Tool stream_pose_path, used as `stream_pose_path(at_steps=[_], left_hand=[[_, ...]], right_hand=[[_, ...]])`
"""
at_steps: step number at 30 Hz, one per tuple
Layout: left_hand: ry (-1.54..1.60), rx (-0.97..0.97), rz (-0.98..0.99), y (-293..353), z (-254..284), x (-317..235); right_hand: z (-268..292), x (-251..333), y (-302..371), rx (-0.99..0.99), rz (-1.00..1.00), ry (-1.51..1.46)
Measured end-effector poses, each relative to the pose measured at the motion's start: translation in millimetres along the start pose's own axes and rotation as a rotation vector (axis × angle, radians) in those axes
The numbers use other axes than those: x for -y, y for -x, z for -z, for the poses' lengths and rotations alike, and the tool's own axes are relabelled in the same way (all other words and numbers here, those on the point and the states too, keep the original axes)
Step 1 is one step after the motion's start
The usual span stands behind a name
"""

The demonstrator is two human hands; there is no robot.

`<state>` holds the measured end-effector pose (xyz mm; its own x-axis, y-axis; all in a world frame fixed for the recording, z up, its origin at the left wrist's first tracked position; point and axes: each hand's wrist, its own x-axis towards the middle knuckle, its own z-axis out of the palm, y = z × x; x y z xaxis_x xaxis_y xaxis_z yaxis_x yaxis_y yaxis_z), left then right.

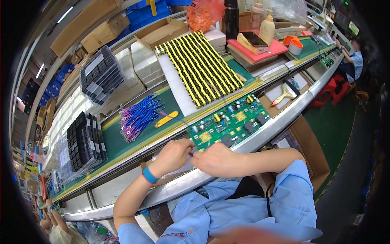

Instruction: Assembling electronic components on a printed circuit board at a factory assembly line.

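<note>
A green circuit board (231, 122), populated with many components, rests across the rail of the bench in front of me. At its left end my two hands meet. My left hand (172, 155), with a blue band at the wrist, is closed, its fingertips pinched at the board's left edge. My right hand (217, 160) reaches in from the right along the near edge, fingers curled toward the left fingertips. Whatever is between the fingers is too small and covered to make out. Just beyond lie a bundle of blue and purple wires (142, 116) with ring terminals and a yellow-handled cutter (166, 119).
Behind the board, rows of yellow-and-black components (199, 67) lie on a white foam sheet. Stacks of black trays (83, 140) stand at the left. A brush (286, 94) lies in a carton to the right. Pump bottle (267, 28) and phone (256, 39) sit farther back. A co-worker (354, 61) sits far right.
</note>
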<state>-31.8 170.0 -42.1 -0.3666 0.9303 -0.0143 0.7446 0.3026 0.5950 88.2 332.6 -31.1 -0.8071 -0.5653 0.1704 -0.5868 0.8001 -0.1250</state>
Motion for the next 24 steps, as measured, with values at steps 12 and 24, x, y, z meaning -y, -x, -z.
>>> stream_pose_path(at_steps=[12, 24], left_hand=[[0.028, 0.014, -0.071, -4, -3, 5], [0.087, -0.035, 0.143, 50, 11, 30]], right_hand=[[20, -65, 110, -0.101, -0.655, 0.225], [28, -161, 205, -0.283, -0.986, 0.405]])
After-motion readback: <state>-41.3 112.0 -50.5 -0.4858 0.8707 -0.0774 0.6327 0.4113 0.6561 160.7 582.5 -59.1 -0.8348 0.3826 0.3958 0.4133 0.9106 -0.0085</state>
